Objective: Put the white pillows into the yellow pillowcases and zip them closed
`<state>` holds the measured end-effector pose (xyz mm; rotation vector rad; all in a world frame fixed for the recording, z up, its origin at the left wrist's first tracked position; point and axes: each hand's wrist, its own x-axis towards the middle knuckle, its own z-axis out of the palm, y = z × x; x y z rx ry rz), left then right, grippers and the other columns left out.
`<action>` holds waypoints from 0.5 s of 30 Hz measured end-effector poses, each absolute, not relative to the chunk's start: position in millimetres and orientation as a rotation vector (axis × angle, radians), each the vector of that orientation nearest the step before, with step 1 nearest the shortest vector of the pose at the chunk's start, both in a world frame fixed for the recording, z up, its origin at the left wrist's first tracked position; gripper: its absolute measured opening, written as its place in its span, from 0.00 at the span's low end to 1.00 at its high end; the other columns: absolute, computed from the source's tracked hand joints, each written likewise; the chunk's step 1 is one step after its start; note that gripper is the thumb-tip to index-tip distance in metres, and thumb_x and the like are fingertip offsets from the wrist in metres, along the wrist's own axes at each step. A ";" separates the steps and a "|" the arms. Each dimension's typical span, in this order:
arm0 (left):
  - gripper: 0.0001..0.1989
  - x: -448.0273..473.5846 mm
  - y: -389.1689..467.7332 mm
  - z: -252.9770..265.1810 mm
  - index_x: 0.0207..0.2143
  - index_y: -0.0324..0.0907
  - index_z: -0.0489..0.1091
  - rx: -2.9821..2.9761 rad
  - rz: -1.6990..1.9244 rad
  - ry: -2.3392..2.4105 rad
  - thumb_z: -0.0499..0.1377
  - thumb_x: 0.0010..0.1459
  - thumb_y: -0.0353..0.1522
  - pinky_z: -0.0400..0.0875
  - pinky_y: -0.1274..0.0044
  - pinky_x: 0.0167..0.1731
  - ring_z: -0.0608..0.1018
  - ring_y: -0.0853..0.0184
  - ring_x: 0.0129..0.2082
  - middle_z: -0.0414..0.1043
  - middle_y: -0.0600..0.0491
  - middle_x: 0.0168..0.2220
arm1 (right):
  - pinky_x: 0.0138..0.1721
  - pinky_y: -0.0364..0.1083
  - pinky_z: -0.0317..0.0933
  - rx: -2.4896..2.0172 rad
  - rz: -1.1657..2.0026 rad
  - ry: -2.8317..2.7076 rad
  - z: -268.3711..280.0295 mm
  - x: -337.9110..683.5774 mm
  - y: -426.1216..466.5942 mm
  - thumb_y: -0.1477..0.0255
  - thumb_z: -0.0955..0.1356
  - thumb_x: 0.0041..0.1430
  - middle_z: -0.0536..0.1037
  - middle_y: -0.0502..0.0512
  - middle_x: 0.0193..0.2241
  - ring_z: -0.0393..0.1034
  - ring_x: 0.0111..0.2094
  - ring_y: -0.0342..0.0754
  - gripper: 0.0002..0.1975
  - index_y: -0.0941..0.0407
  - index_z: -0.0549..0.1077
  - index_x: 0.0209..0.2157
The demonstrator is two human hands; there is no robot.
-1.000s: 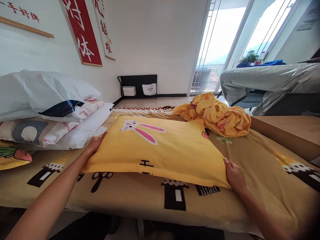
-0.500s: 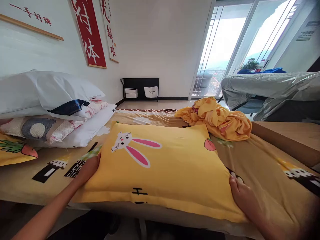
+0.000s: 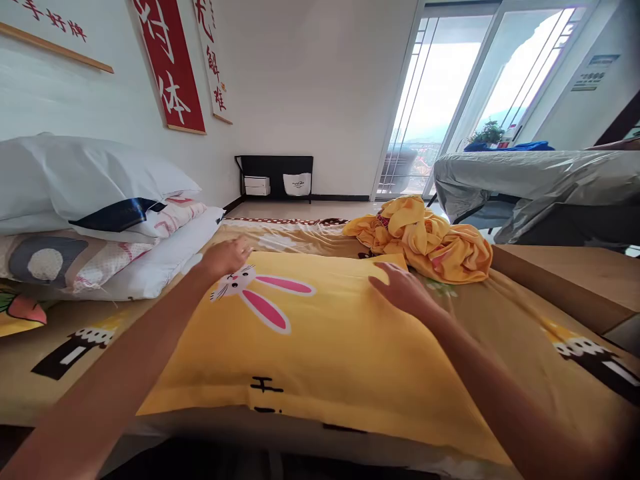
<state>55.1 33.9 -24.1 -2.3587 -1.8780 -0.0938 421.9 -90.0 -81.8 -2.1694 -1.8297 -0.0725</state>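
Note:
A yellow pillow [image 3: 340, 347] with a printed white rabbit lies flat across the bed in front of me. My left hand [image 3: 227, 259] is at its far left corner, fingers curled in and closed at the edge; the corner itself is hidden behind the hand. Near the far right corner, my right hand [image 3: 403, 287] rests on the pillow's top with fingers stretched and the thumb apart. Both forearms reach over the pillow's sides.
Stacked pillows [image 3: 95, 180] stand on the left of the bed. A crumpled yellow-orange cloth [image 3: 430, 237] lies beyond the pillow at right. The tan printed sheet [image 3: 505, 333] covers the bed. Behind are a black rack [image 3: 274, 167] and a plastic-wrapped piece of furniture [image 3: 530, 180].
Both hands have left the pillow's left and right side edges and moved forward to its far corners. The right hand has opened. The view has shifted slightly right.

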 end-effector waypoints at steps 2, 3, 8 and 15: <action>0.26 102.3 40.4 -11.7 0.62 0.37 0.52 -2.477 -0.101 -1.744 0.40 0.65 0.38 0.56 0.61 0.55 0.67 0.54 0.57 0.65 0.39 0.57 | 0.56 0.50 0.54 -2.016 0.090 -2.030 -66.8 370.7 -51.4 0.62 0.58 0.61 0.61 0.64 0.60 0.57 0.59 0.56 0.30 0.62 0.56 0.61; 0.26 121.7 45.0 -8.7 0.63 0.38 0.50 -2.511 -0.119 -1.696 0.40 0.65 0.36 0.52 0.60 0.58 0.65 0.55 0.59 0.62 0.40 0.59 | 0.56 0.48 0.54 -1.965 0.119 -2.097 -62.4 350.1 -33.3 0.62 0.59 0.61 0.61 0.62 0.61 0.57 0.60 0.54 0.29 0.60 0.57 0.61; 0.28 160.8 94.5 -33.2 0.66 0.43 0.47 -2.637 -0.170 -1.618 0.42 0.64 0.33 0.44 0.59 0.60 0.64 0.58 0.60 0.62 0.44 0.59 | 0.48 0.47 0.59 -1.897 0.226 -2.278 -71.6 308.6 41.9 0.63 0.60 0.61 0.73 0.60 0.51 0.68 0.50 0.53 0.22 0.57 0.68 0.53; 0.25 113.9 179.1 -134.9 0.51 0.47 0.71 -2.812 0.004 -1.879 0.41 0.63 0.43 0.65 0.76 0.48 0.73 0.63 0.52 0.69 0.51 0.54 | 0.51 0.47 0.56 -2.009 0.403 -2.249 -128.2 349.9 90.4 0.53 0.51 0.64 0.74 0.52 0.51 0.67 0.52 0.50 0.27 0.49 0.71 0.50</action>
